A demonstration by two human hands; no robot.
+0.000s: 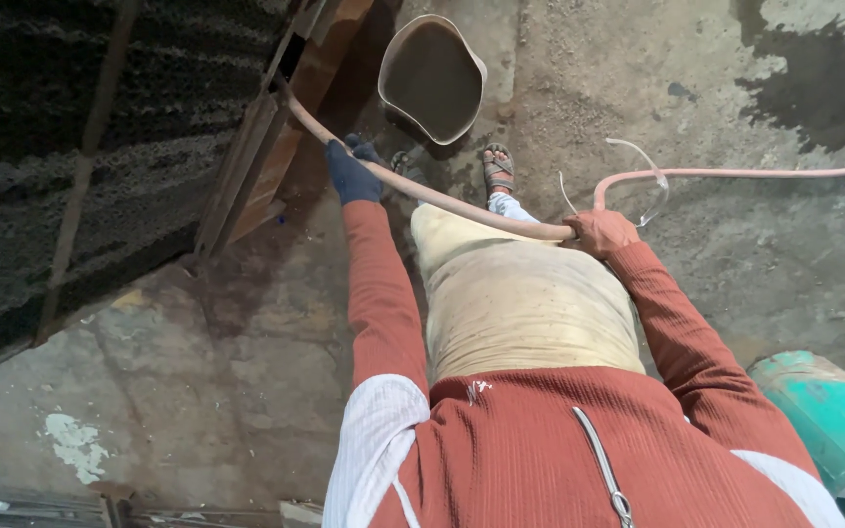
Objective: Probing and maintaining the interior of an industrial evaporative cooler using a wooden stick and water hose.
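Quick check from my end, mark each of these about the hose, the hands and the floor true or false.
1. Both hands grip the pinkish hose. True.
2. The left hand is bare. False: it wears a dark blue glove.
3. The right hand holds the hose where it bends back to the right. True.
4. The tan basin lies beside the green drum. False: the basin lies ahead of the feet; the drum stands at the lower right.
5. The person wears sandals. True.
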